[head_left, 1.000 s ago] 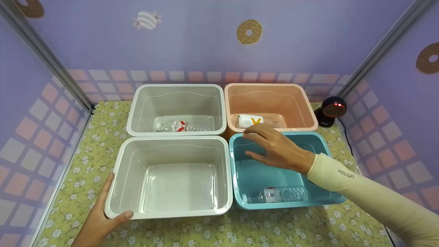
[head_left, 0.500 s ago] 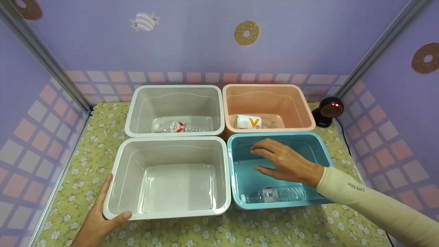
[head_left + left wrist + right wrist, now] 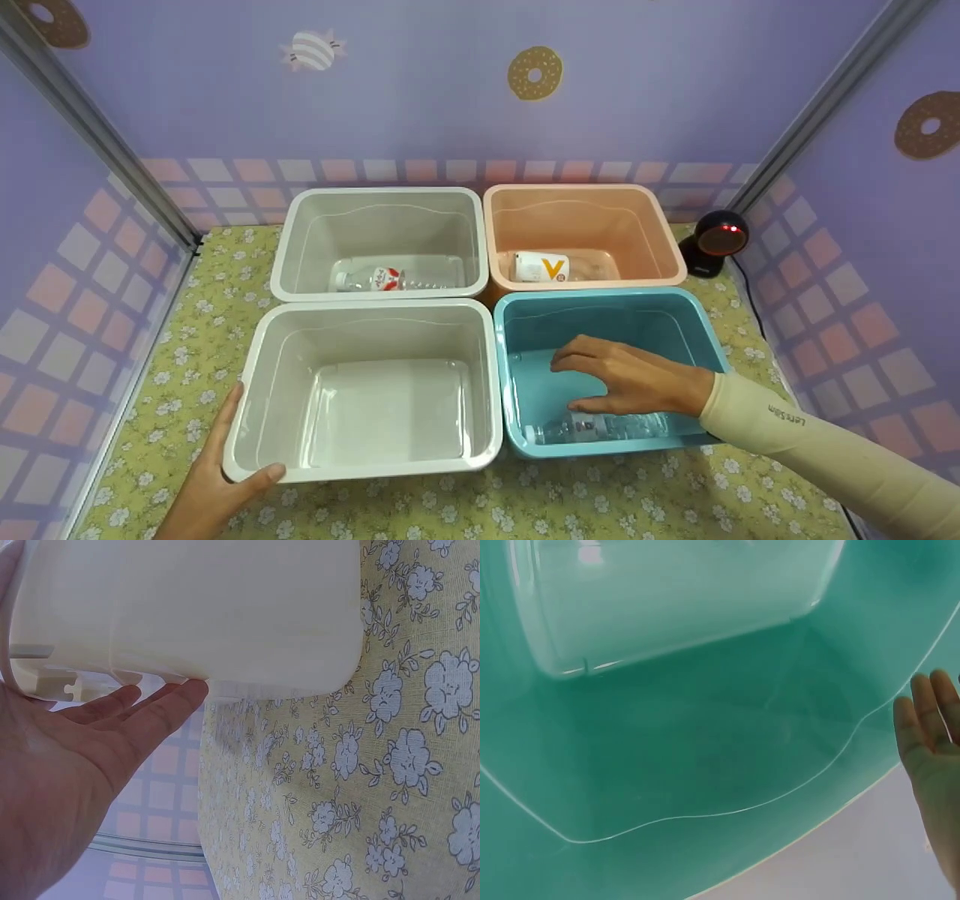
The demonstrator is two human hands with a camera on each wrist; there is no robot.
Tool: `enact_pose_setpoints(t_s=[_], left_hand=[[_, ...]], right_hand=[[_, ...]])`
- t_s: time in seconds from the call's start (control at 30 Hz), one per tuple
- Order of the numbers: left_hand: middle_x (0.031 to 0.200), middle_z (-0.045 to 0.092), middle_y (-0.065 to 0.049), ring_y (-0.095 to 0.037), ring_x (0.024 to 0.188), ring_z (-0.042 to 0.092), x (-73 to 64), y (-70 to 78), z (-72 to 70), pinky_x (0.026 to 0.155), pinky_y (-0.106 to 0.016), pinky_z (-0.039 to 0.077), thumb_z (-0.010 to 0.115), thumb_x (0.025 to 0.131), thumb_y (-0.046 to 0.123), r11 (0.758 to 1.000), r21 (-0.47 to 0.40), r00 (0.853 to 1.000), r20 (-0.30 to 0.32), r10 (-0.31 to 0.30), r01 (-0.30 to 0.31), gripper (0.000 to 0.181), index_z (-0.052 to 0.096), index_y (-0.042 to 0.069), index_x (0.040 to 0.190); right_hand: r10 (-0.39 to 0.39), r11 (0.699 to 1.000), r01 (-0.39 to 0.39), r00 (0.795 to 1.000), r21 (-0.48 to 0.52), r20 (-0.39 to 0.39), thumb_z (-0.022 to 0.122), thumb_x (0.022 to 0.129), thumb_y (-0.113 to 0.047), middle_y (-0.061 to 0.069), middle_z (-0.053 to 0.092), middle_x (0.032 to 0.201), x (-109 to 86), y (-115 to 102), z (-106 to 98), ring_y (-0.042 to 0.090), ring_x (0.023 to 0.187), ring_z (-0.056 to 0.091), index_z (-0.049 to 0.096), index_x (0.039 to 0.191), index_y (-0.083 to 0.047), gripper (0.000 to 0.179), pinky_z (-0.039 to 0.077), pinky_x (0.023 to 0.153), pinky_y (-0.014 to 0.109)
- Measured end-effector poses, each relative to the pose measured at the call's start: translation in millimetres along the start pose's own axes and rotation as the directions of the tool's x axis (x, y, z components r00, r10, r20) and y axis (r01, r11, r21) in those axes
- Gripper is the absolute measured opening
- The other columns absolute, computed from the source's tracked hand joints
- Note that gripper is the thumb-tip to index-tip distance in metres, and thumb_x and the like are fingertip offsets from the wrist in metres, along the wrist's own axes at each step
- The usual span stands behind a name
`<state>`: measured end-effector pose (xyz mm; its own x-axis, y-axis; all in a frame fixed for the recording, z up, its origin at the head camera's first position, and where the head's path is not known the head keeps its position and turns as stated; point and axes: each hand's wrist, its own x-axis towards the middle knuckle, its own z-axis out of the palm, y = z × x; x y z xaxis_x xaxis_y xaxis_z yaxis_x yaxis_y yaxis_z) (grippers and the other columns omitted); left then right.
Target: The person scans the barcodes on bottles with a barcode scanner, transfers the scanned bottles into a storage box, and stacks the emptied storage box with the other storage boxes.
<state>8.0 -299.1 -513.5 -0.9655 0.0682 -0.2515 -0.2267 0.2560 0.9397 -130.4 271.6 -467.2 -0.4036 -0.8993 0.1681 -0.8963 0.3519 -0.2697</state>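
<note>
My left hand (image 3: 217, 469) holds the front left corner of the white bin (image 3: 397, 474), its thumb on the front rim and its fingers along the outer side. In the left wrist view its fingertips touch the pale outer wall (image 3: 225, 607) below the rim. My right hand (image 3: 630, 375) hangs inside the blue bin (image 3: 592, 450) with fingers loosely bent and nothing in them. Under it a clear plastic bottle (image 3: 551, 432) with a label lies at the bin's front, partly hidden by the hand. The right wrist view shows the blue bin's inner wall (image 3: 705, 757) beside the right hand (image 3: 937, 742).
Behind stand a grey-white bin (image 3: 379, 191) with a clear bottle (image 3: 386, 279) lying in it, and a peach bin (image 3: 577, 189) with a white-labelled bottle (image 3: 541, 267). A black scanner (image 3: 718, 240) with red lights stands at the right. A flowered cloth (image 3: 420, 510) covers the table.
My right hand has moved from near the blue bin's back rim down and toward me, over the clear bottle. My left hand has stayed at the white bin's corner.
</note>
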Motion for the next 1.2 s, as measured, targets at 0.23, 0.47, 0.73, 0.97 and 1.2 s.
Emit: enact_pose_setpoints(t_s=[0.23,0.47,0.73,0.97,1.2], left_hand=[[0.179,0.006,-0.03,-0.059,0.138,0.05,-0.7,0.2,1.5,0.089,-0.033,0.063,0.074,0.104,0.013,1.0,0.008,1.0,-0.007,0.013,-0.013,0.114,-0.008,0.047,0.176],[0.177,0.009,-0.031,-0.057,0.136,0.052,-0.7,1.8,3.4,0.09,-0.036,0.065,0.074,0.104,0.008,0.999,-0.035,1.0,-0.009,0.029,-0.03,0.113,-0.005,0.045,0.177],[0.178,0.008,-0.031,-0.056,0.135,0.053,-1.9,0.8,1.7,0.09,-0.036,0.065,0.074,0.104,0.01,0.999,-0.044,1.0,-0.009,0.005,-0.005,0.113,-0.005,0.046,0.176],[0.178,0.006,-0.03,-0.058,0.136,0.052,-0.3,-1.2,0.9,0.09,-0.035,0.064,0.072,0.105,0.01,1.0,-0.014,1.0,-0.009,0.005,-0.005,0.112,-0.008,0.044,0.177],[0.179,0.006,-0.029,-0.058,0.138,0.051,2.3,-3.4,-0.2,0.089,-0.034,0.063,0.071,0.105,0.008,1.0,0.007,1.0,-0.007,0.021,-0.021,0.113,-0.009,0.039,0.177]], right_hand=[[0.069,0.997,-0.072,0.99,0.019,0.124,0.088,0.097,-0.041,0.006,0.066,0.138,-4.4,-1,2,0.023,0.125,0.068,0.07,0.14,-0.009,0.057,0.062,0.101,0.043],[0.13,0.989,-0.144,0.965,0.044,0.23,0.086,0.098,-0.042,0.005,0.068,0.139,-7.1,3,9,0.023,0.127,0.068,0.071,0.141,-0.011,0.055,0.061,0.104,0.046],[0.183,0.976,-0.215,0.906,0.043,0.381,0.087,0.096,-0.046,0.007,0.069,0.139,-10.1,9,19,0.026,0.127,0.069,0.073,0.141,-0.009,0.06,0.061,0.105,0.048],[0.173,0.981,-0.196,0.897,0.015,0.407,0.088,0.095,-0.049,0.009,0.069,0.138,-14.8,15,24,0.026,0.124,0.07,0.073,0.141,-0.008,0.064,0.062,0.102,0.046],[0.18,0.981,-0.192,0.89,-0.014,0.419,0.089,0.093,-0.052,0.009,0.07,0.138,-16.1,16,27,0.026,0.122,0.071,0.074,0.14,-0.009,0.066,0.063,0.1,0.045]])
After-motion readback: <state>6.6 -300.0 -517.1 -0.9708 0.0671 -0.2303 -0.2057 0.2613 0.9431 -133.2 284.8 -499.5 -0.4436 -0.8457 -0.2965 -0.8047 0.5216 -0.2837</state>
